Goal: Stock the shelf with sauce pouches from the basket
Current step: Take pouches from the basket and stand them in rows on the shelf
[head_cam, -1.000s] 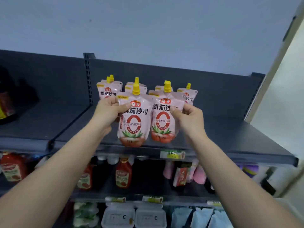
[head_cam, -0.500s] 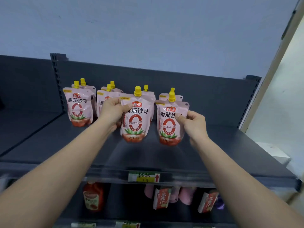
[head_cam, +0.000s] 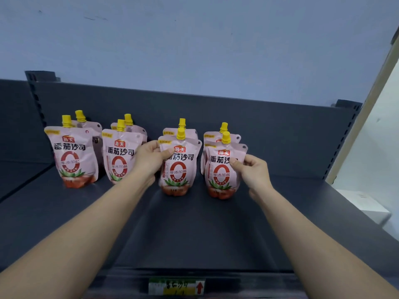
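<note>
Several pink tomato-sauce pouches with yellow caps stand in four short rows on the dark top shelf. My left hand grips the upper left edge of the front pouch of the third row, which stands upright on the shelf. My right hand pinches the right side of the front pouch of the fourth row, also upright on the shelf. Two more front pouches stand free at the left, one at the far left and one beside my left hand. The basket is out of view.
A dark back panel rises behind the pouches, with slotted uprights at both ends. A price label sits on the shelf's front lip. A pale wall and a white ledge stand to the right. Bare shelf lies in front of the rows.
Both pouches went from held in the air before the shelf to standing on it, in front of the third and fourth rows. The view rose and moved closer, so the lower shelves dropped out.
</note>
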`<state>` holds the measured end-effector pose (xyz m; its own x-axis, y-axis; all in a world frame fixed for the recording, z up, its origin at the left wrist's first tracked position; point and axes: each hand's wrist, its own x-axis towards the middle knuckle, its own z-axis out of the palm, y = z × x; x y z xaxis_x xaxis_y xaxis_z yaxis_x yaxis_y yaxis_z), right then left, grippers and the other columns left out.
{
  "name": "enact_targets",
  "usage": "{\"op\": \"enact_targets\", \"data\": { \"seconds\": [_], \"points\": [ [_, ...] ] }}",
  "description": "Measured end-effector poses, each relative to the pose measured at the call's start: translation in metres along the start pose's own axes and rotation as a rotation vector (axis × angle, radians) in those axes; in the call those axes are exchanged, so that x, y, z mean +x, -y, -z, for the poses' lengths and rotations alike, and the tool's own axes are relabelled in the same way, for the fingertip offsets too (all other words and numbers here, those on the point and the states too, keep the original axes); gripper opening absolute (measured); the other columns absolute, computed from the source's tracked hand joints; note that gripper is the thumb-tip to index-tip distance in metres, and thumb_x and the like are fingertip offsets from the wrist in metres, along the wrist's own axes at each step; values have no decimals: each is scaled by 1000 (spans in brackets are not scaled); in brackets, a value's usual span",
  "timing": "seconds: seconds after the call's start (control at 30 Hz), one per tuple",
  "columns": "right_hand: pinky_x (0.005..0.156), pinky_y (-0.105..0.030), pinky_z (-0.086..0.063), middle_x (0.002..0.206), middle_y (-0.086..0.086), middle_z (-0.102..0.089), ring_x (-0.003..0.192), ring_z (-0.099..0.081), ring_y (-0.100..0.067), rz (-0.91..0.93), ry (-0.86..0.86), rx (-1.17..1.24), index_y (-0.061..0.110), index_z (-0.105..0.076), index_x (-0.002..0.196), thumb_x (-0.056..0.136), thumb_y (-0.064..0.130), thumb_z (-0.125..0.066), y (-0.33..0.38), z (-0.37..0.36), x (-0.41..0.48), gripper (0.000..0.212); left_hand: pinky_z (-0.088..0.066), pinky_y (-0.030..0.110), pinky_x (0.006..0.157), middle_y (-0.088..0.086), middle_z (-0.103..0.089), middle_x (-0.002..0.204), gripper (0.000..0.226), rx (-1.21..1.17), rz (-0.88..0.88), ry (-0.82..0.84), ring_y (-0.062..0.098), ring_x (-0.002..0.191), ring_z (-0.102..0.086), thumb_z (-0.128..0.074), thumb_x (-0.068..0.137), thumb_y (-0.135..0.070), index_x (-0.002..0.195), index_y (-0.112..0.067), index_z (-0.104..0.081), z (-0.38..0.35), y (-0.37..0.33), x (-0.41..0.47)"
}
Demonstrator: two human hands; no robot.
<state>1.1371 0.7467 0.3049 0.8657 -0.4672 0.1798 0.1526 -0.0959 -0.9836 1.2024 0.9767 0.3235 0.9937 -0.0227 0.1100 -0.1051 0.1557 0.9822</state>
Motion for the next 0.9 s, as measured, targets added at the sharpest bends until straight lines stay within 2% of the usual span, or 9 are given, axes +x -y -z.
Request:
{"op": "enact_targets", "data": {
  "seconds": [0.1,0.23,0.37,0.47,0.63,0.8,0.9],
  "points": [
    [56,-23,-56,75,6,-76,71,-73,-10,4,45,19,22,-72,79,85,13,-71,-4,-1,8,12,-53,18,50,2,-72,90,15,-4,-15,0,6,68,-70,-62,88,-2,102,-7,-65,1,5,6],
    [56,-20,-56,80,7,-77,76,-74,-9,23,151,36,22,-71,87,88,10,-68,-7,3,14,13,-54,24,59,2,-73,95,15,50,-21,9,11,80,-70,-62,90,-6,105,-10,-64,7,10,10],
    [61,-19,-56,91,5,-76,82,-73,-8,70,248,-49,22,-71,93,88,8,-66,-8,11,20,15,-53,17,53,-4,-73,90,19,132,-29,72,4,71,-71,-64,87,-2,99,-16,-64,12,12,11],
    [61,-17,-55,92,7,-74,80,-72,-4,97,312,-120,22,-69,93,88,6,-66,-11,14,21,17,-53,18,54,-3,-72,90,22,191,-8,65,5,72,-70,-68,84,-1,100,-16,-65,11,13,10],
    [61,-17,-56,91,6,-73,79,-70,-4,102,320,-120,22,-68,92,87,2,-66,-11,12,24,20,-51,14,48,-5,-72,84,19,204,-16,68,1,64,-70,-64,86,1,99,-13,-66,6,11,10],
    [59,-17,-56,94,7,-72,83,-69,-4,80,324,-147,22,-67,98,88,6,-66,-11,13,24,19,-55,25,63,-5,-75,89,20,196,16,93,8,77,-71,-64,87,-3,99,-19,-66,10,12,13],
    [62,-17,-55,97,5,-73,86,-70,-6,78,317,-154,18,-68,103,86,7,-68,-12,15,24,20,-55,21,58,-6,-75,90,21,221,10,74,8,76,-72,-67,85,-5,96,-23,-65,11,12,12]
  ]
}}
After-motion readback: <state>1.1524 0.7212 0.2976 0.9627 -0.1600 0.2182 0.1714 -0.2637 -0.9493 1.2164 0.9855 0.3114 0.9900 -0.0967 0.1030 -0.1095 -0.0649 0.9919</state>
